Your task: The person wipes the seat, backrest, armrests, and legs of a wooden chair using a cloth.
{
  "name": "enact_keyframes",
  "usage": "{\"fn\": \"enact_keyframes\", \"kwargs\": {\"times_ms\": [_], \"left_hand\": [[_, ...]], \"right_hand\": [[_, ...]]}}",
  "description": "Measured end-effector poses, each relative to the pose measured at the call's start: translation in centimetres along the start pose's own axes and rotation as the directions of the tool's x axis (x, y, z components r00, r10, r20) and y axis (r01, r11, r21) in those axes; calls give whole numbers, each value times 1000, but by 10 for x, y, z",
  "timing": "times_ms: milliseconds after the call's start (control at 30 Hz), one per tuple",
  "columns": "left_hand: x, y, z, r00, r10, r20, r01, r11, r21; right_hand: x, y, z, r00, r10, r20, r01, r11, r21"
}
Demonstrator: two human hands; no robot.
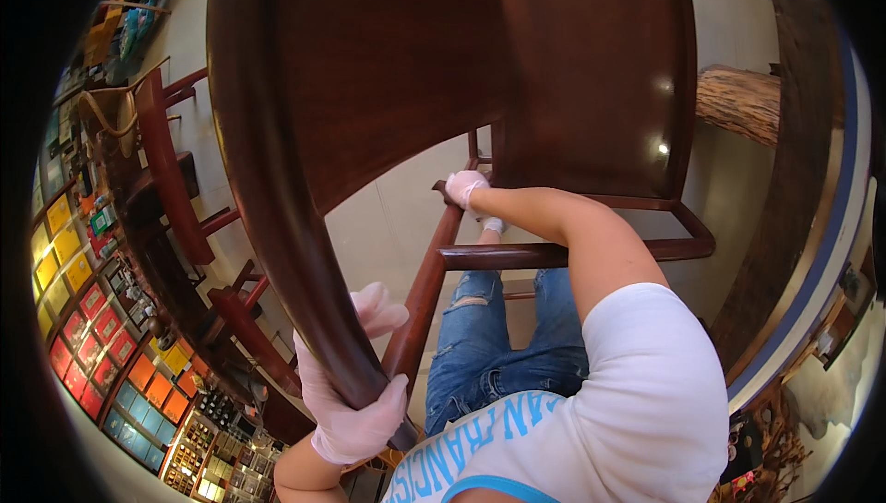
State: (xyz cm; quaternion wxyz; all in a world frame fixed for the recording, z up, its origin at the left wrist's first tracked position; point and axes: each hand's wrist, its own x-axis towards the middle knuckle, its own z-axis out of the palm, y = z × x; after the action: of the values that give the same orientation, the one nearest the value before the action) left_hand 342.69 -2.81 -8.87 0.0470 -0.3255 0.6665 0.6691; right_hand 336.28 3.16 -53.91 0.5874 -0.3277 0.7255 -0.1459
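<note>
A dark reddish-brown wooden armchair fills the middle, with its broad curved backrest panel (387, 81) and flat seat (588, 74) before me. My left hand (356, 427), in a thin whitish glove, wraps around the near end of the thick top rail (277, 178); its thumb and fingers show on either side. Past the armrest (512, 256) reaches my right arm. My right hand (465, 188), gloved too, is closed at the chair's rear post (450, 226), close to the seat's corner. A small dark-brown piece juts out beside its fingers; whether it is cloth or wood, I cannot tell.
More red-brown wooden chairs (173, 171) stand at the left, before shelves with colourful boxes (90, 351). On the right runs a thick dark wooden slab (789, 178), with a rough log-like piece (739, 103) beside it. My jeans-clad legs (464, 337) are below the armrest.
</note>
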Motion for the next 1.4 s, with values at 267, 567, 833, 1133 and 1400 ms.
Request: {"fn": "enact_keyframes", "kwargs": {"times_ms": [267, 567, 833, 1133, 1400], "left_hand": [[0, 6, 8, 998, -29, -55, 29, 1000, 2], [2, -7, -1, 977, -6, -212, 37, 989, 142], [11, -8, -20, 958, -9, -285, 51, 989, 139], [10, -8, -42, 978, 20, -205, 14, 986, 164], [10, -6, -35, 987, 34, -160, 0, 979, 206]], "right_hand": [[-117, -28, -47, 997, -53, 61, 10, 824, 566], [-57, 72, -18, 750, -659, 47, 637, 702, -318], [-112, 184, -52, 530, -729, 433, 804, 269, -531], [-235, 299, -118, 819, -111, 563, 420, 784, -457], [-302, 353, -151, 845, 531, 62, -500, 744, 444]]}}
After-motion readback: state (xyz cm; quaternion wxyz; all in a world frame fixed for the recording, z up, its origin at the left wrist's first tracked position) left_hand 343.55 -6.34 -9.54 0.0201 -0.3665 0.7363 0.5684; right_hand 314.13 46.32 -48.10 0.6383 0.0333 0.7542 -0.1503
